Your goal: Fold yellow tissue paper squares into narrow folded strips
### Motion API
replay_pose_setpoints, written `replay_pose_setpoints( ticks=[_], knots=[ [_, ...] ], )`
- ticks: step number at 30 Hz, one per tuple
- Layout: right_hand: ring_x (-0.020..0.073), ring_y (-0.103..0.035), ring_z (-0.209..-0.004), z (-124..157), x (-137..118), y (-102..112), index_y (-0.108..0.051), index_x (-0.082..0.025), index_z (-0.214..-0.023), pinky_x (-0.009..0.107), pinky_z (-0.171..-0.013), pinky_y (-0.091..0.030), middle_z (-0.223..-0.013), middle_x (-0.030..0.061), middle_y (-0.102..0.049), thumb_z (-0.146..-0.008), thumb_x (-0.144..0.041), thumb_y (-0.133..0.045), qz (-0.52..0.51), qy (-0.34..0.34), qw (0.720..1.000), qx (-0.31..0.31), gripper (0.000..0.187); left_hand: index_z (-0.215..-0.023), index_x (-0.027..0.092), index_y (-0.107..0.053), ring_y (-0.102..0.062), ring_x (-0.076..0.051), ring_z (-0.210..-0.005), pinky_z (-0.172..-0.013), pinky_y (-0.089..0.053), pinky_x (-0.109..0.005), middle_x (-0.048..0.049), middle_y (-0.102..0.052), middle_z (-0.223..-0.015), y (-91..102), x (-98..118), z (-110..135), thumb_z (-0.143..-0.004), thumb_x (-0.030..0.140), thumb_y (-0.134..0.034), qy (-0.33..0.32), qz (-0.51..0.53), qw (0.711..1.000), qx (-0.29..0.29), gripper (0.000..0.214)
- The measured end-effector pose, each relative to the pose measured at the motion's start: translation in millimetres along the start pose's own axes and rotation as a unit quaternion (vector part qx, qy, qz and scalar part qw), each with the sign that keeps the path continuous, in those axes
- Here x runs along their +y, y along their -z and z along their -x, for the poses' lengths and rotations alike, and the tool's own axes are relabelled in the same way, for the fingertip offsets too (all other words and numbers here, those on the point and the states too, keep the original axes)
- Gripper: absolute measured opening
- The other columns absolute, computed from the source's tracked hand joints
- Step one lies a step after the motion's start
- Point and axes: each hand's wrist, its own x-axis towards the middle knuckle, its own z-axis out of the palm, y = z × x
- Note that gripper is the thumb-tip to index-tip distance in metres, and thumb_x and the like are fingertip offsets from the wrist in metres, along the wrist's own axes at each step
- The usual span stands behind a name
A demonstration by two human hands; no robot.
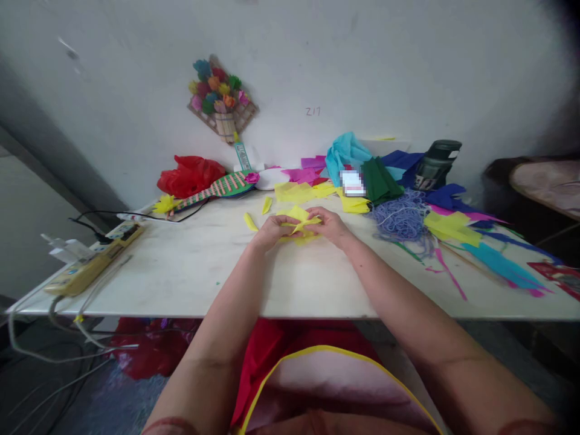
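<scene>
Over the middle of the white table (312, 284), a yellow crepe paper flower (299, 222) is held between both hands. My left hand (273, 231) pinches its left side, and my right hand (330, 226) grips its right side. The petals fan out between the fingers, partly hidden by them. Two small folded yellow paper strips (250, 222) lie just left of my left hand. Behind the hands rests a flat yellow paper sheet (294, 192).
At the left edge sits a power strip (95, 260) with plugs and cables. A decorated green paddle shape (226, 185) and red plastic bag (190, 175) lie behind. To the right are tangled purple yarn (401, 216), colored paper, a blurred-out card (353, 183) and a dark bottle (437, 164).
</scene>
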Motion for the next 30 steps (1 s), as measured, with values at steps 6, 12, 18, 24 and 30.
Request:
replay_pose_setpoints(
  ticks=[6, 12, 18, 24, 30],
  knots=[
    [0.0096, -0.051, -0.062, 2, -4, -2, -0.06, -0.015, -0.064, 0.022, -0.047, -0.044, -0.091, 0.0035, -0.054, -0.054, -0.033, -0.07, -0.002, -0.023, 1.0, -0.007, 0.023, -0.082, 0.01, -0.061, -0.065, -0.016, -0.067, -0.077, -0.05, -0.031, -0.0017, -0.066, -0.065, 0.8, -1, -1, -0.054, 0.011, -0.065, -0.007, -0.002, 1.0, -0.009, 0.028],
    [0.0098, -0.05, -0.061, 4, -9, -2, -0.057, -0.015, -0.059, 0.021, -0.051, -0.045, -0.077, 0.0014, -0.055, -0.061, -0.037, -0.066, -0.005, -0.018, 1.0, -0.021, 0.024, -0.082, 0.01, -0.061, -0.065, -0.016, -0.067, -0.082, -0.048, -0.034, -0.0029, -0.067, -0.07, 1.0, -3, -2, -0.055, 0.016, -0.068, -0.014, 0.018, 1.0, -0.003, 0.029],
    [0.0097, -0.051, -0.054, 4, -11, -3, -0.054, -0.015, -0.06, 0.024, -0.053, -0.045, -0.064, -0.0013, -0.054, -0.059, -0.035, -0.067, -0.021, -0.054, 0.998, -0.001, 0.024, -0.082, 0.009, -0.063, -0.066, -0.019, -0.07, -0.087, -0.046, -0.039, -0.0047, -0.068, -0.073, 0.5, 0, 0, -0.057, 0.021, -0.07, -0.031, 0.035, 0.999, -0.014, 0.028],
    [0.01, -0.052, -0.047, 4, -10, -4, -0.052, -0.016, -0.058, 0.024, -0.05, -0.044, -0.053, -0.004, -0.05, -0.058, -0.031, -0.067, -0.018, -0.069, 0.997, 0.015, 0.021, -0.081, 0.008, -0.064, -0.065, -0.02, -0.073, -0.086, -0.046, -0.039, -0.0061, -0.068, -0.074, -2.8, 4, 3, -0.058, 0.026, -0.072, -0.045, 0.028, 0.998, -0.02, 0.03],
    [0.0103, -0.052, -0.046, 3, -8, -4, -0.051, -0.016, -0.056, 0.024, -0.05, -0.043, -0.05, -0.0046, -0.05, -0.057, -0.031, -0.068, -0.006, -0.067, 0.997, 0.025, 0.022, -0.081, 0.011, -0.062, -0.065, -0.019, -0.072, -0.083, -0.047, -0.038, -0.0036, -0.068, -0.072, -2.3, 0, 1, -0.055, 0.027, -0.074, -0.055, -0.01, 0.998, 0.0, 0.033]
  ],
)
